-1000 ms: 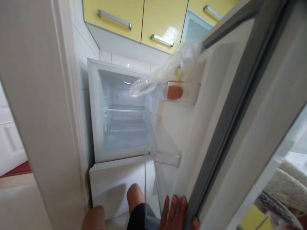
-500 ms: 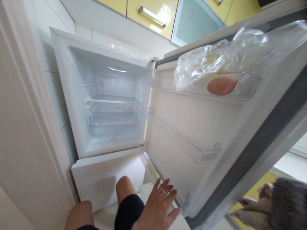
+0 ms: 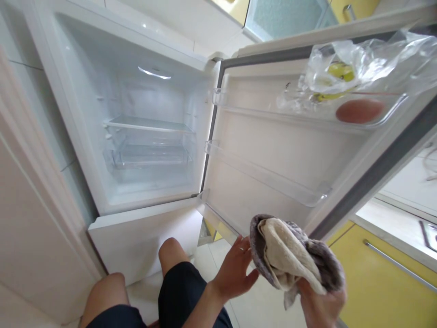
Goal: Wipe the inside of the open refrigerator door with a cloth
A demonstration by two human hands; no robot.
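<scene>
Grey-and-cream folded cloth (image 3: 293,255) is gripped from below by the right hand (image 3: 321,305), held in front of the lower edge of the open white fridge door (image 3: 273,159). The left hand (image 3: 235,269) is open, fingers spread, its fingertips just at the cloth's edge; a ring is worn on one finger. The white fridge interior (image 3: 136,127) is seen bare and lit, its glass shelf and clear drawer unloaded. No wiping appears begun: the cloth is not yet pressed to any surface. In the top door bin, a crumpled clear plastic bag (image 3: 358,64) and a tan oval item (image 3: 358,110) are kept. No brand, label or writing can be read anywhere.
</scene>
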